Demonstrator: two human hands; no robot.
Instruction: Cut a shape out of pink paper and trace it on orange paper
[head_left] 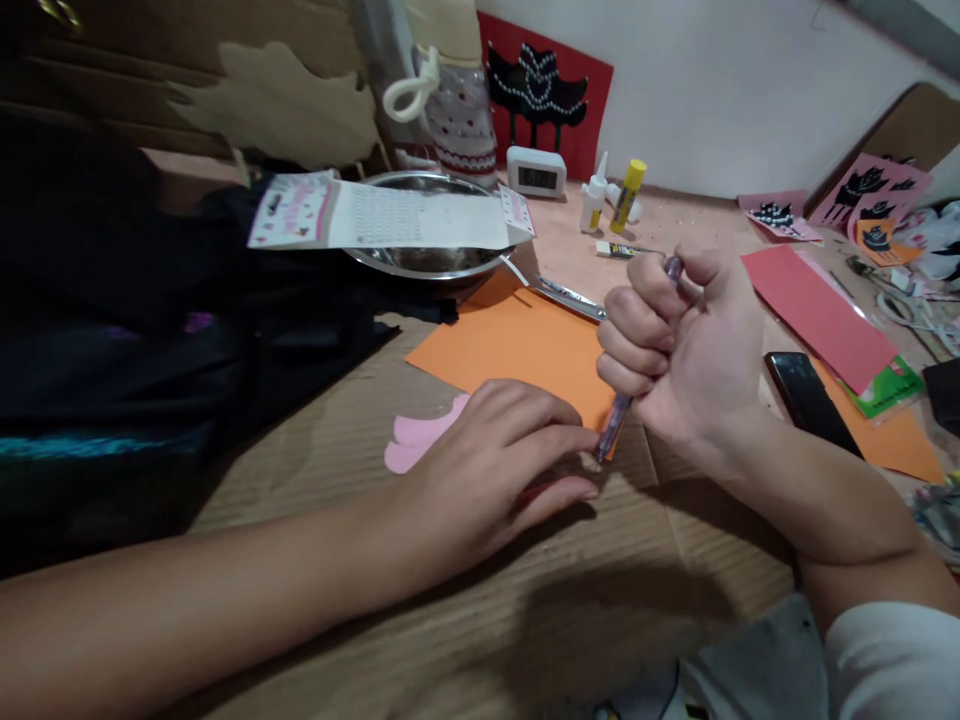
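My right hand [675, 340] is closed in a fist around a slim purple patterned pen [615, 420]. The pen slants, its upper end showing by my thumb and its lower tip down at the cardboard [465, 620]. My left hand [510, 440] lies palm down on that cardboard, fingers stretched out and thumb apart. Its fingertips are right beside the pen's tip; a small pale bit there is too blurred to name. Pink paper with curved edges [412, 440] shows partly from behind my left hand. Orange paper [517, 340] lies behind both hands.
A metal bowl [420, 268] carries a white card of stick-on gems [450, 222]. Scissors [566, 295], a glue bottle [592, 205], a glue stick [628, 197] and a clock [536, 172] stand behind. A black phone-like object [810, 400] and red paper [817, 315] lie right; black fabric [150, 350] left.
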